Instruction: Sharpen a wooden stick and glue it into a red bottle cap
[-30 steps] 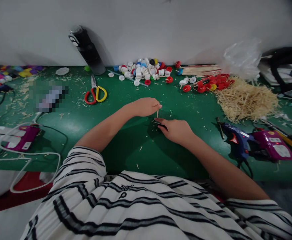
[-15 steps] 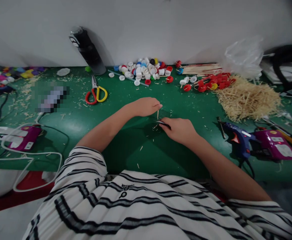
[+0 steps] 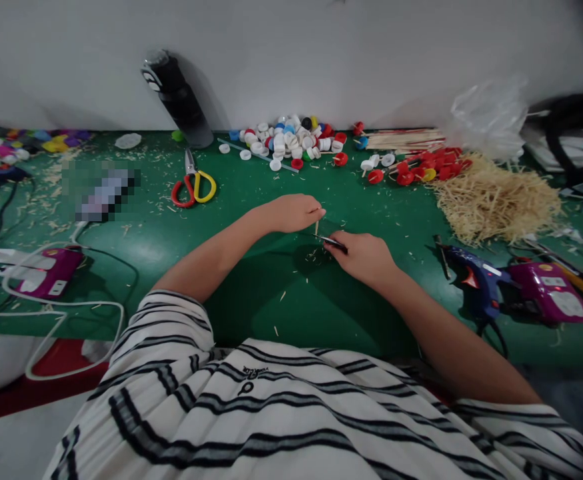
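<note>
Evidently, your left hand [image 3: 294, 213] pinches the wooden stick [image 3: 316, 227] at its upper end, presumably to expose the rest | your right hand [image 3: 366, 256] grips the knife [image 3: 340, 245] by its handle, likely to steer the blade beside the stick | shavings [image 3: 314, 256] dot the surface [image 3: 261, 293] nearby

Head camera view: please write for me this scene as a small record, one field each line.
left hand: holds thin pale stick
right hand: holds narrow metal-tipped tool near the stick
table: green, scattered with pale shavings
beyond hands: scissors, dark bottle, pile of caps
right side: straw-coloured heap, blue glue gun
</note>
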Motion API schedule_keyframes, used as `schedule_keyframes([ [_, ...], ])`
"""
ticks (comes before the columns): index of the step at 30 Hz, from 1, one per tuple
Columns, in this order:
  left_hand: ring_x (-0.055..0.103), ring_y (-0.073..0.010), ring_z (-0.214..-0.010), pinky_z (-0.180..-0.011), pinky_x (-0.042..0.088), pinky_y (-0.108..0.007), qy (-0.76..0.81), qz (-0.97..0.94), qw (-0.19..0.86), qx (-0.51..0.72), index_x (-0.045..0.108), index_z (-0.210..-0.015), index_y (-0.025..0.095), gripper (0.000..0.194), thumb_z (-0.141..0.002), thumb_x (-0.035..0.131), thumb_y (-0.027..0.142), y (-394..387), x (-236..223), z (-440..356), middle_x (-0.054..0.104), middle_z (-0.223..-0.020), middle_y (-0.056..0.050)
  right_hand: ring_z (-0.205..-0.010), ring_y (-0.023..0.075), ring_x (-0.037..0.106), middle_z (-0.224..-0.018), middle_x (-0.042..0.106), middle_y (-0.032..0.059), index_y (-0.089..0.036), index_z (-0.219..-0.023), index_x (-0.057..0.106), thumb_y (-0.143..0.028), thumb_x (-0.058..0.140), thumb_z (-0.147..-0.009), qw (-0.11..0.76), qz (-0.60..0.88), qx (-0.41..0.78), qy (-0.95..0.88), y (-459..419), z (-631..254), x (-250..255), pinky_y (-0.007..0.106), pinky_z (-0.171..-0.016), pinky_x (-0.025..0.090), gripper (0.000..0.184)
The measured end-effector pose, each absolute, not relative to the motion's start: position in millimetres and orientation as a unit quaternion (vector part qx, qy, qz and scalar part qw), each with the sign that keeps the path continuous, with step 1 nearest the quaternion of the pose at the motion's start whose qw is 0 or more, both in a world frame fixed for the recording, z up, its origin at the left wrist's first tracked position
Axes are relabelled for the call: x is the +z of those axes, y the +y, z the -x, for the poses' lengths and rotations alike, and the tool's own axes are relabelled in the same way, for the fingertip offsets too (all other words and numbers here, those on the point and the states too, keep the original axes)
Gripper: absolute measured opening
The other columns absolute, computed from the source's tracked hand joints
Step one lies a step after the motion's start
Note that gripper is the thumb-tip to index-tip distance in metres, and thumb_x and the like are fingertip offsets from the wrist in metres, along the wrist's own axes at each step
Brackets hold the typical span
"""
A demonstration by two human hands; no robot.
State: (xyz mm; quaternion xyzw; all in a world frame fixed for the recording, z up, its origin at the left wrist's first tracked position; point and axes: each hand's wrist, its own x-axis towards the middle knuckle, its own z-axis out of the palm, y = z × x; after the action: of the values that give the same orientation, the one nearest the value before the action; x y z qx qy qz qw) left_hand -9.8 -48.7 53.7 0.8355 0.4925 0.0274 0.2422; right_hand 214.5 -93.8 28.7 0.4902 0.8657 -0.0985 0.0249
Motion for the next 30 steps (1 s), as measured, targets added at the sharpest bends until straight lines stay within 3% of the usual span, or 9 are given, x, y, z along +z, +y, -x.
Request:
schedule_keyframes([
  [8, 0.038, -0.0181, -0.062, -0.066, 0.029, -0.038, 0.49, -0.838, 0.237, 0.035, 0.032, -0.07, 0.024, 0.042, -0.108, 0.033, 0.042, -47.0, 50.2, 10.3, 0.042, -0.068, -0.002, -0.092, 0.0254, 0.074, -0.104, 0.084, 0.0049, -0.029, -0.122, 0.076, -0.038, 0.048, -0.104, -0.014, -0.484, -0.111, 0.868, -91.9, -218.1, 24.3, 0.031, -0.065, 0.033, 0.035],
  [11, 0.039, -0.0175, -0.061, -0.065, 0.029, -0.038, 0.487, -0.841, 0.232, 0.041, 0.032, -0.07, 0.023, 0.043, -0.109, 0.034, 0.042, -46.1, 48.7, 10.9, 0.043, -0.068, -0.002, -0.094, 0.0229, 0.075, -0.111, 0.085, 0.0021, -0.031, -0.129, 0.077, -0.034, 0.05, -0.103, -0.024, -0.4, -0.152, 0.903, -96.6, -219.6, 25.7, 0.03, -0.069, 0.038, 0.037],
  [14, 0.039, -0.0169, -0.061, -0.064, 0.029, -0.038, 0.486, -0.841, 0.233, 0.045, 0.031, -0.069, 0.023, 0.043, -0.109, 0.035, 0.041, -45.8, 48.0, 11.1, 0.043, -0.067, -0.002, -0.094, 0.0187, 0.076, -0.121, 0.084, -0.0019, -0.038, -0.145, 0.071, -0.026, 0.052, -0.1, 0.009, -0.257, -0.199, 0.946, -114.3, -212.4, 31.6, 0.028, -0.069, 0.04, 0.05],
  [19, 0.037, -0.0164, -0.06, -0.065, 0.03, -0.038, 0.484, -0.841, 0.235, 0.052, 0.031, -0.069, 0.023, 0.044, -0.109, 0.035, 0.041, -46.3, 48.1, 10.8, 0.04, -0.067, -0.001, -0.078, 0.0184, 0.073, -0.1, 0.086, 0.0004, -0.041, -0.158, 0.061, -0.018, 0.056, -0.094, 0.11, -0.12, -0.162, 0.973, -145.2, -190.8, 38.2, 0.029, -0.059, 0.032, 0.068],
  [21, 0.038, -0.0165, -0.061, -0.066, 0.03, -0.038, 0.485, -0.841, 0.234, 0.052, 0.031, -0.069, 0.023, 0.044, -0.109, 0.035, 0.04, -46.5, 48.0, 10.6, 0.041, -0.067, -0.002, -0.078, 0.0191, 0.074, -0.098, 0.085, 0.0017, -0.04, -0.155, 0.064, -0.019, 0.056, -0.094, 0.12, -0.133, -0.143, 0.973, -143.6, -190.0, 37.7, 0.029, -0.059, 0.031, 0.065],
  [27, 0.039, -0.017, -0.063, -0.066, 0.03, -0.038, 0.489, -0.84, 0.231, 0.048, 0.032, -0.07, 0.023, 0.042, -0.108, 0.034, 0.041, -47.0, 48.7, 9.4, 0.043, -0.069, -0.002, -0.097, 0.0244, 0.078, -0.118, 0.085, 0.0064, -0.034, -0.151, 0.069, -0.022, 0.048, -0.1, 0.106, -0.326, -0.075, 0.936, -106.1, -217.6, 38.9, 0.03, -0.062, 0.036, 0.057],
  [30, 0.04, -0.0171, -0.063, -0.066, 0.03, -0.038, 0.488, -0.84, 0.232, 0.048, 0.032, -0.07, 0.023, 0.042, -0.108, 0.034, 0.041, -46.9, 49.0, 9.4, 0.044, -0.069, -0.003, -0.097, 0.0235, 0.078, -0.12, 0.085, 0.0057, -0.035, -0.154, 0.067, -0.021, 0.048, -0.099, 0.09, -0.32, -0.088, 0.939, -106.3, -221.1, 43.1, 0.031, -0.063, 0.037, 0.06],
])
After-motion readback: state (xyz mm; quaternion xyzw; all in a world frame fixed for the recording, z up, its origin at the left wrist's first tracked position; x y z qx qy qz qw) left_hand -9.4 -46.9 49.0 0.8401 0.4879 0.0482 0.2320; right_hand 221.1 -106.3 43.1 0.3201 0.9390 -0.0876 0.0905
